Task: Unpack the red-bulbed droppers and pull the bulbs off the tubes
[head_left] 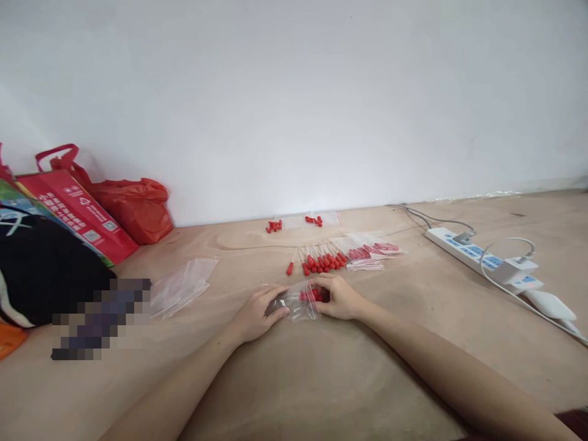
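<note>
A small clear plastic bag [299, 304] lies on the wooden surface between my two hands. My left hand [258, 313] rests on its left end, fingers curled over the edge. My right hand [337, 296] pinches red-tipped pieces [314, 295] at the bag's right opening. Just beyond lies a row of thin droppers with red bulbs [321, 260]. To their right are filled clear bags with red pieces [373, 250].
Empty clear bags [184, 283] lie at the left. Red shopping bags [114, 205] and a dark bundle [41, 272] stand at far left. A white power strip [482, 258] with cables runs along the right. More red bulbs [274, 226] lie near the wall.
</note>
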Action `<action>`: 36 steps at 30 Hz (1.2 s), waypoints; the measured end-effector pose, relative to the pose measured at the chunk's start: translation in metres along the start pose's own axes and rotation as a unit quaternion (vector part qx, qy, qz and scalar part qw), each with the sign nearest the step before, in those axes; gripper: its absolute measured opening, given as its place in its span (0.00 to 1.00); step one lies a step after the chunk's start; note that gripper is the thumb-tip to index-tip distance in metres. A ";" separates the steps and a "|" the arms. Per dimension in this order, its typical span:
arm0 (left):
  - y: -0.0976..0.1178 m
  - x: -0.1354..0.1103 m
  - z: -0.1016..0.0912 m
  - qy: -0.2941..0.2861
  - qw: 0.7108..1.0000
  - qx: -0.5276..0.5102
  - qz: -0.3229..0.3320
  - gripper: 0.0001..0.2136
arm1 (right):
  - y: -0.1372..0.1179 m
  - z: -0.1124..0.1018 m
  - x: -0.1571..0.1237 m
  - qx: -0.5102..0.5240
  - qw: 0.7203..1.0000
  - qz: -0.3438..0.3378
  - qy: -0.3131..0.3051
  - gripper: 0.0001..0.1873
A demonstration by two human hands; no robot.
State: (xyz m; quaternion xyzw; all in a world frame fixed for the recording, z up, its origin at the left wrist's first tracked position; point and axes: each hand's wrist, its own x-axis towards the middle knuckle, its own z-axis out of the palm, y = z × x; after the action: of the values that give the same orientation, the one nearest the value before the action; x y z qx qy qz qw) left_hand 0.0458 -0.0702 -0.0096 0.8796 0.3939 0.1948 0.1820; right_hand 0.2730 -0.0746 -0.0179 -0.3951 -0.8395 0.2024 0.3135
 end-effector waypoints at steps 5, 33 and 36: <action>0.000 -0.003 -0.003 -0.056 0.998 0.028 0.002 0.22 | 0.004 0.004 -0.003 0.031 0.999 -0.040 0.002 0.14; 0.021 -0.007 0.007 -0.149 0.976 0.139 0.073 0.24 | 0.061 -0.079 0.004 0.361 0.857 0.181 0.322 0.11; 0.010 -0.008 0.004 -0.057 0.990 0.126 0.031 0.21 | 0.053 -0.055 0.026 0.187 0.901 0.148 0.362 0.09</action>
State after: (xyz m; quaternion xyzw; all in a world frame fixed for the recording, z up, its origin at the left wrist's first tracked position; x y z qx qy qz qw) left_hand 0.0493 -0.0834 -0.0099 0.9171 0.3767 0.0985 0.0856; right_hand 0.3265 -0.0162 0.0001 -0.4949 -0.5471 0.2426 0.6300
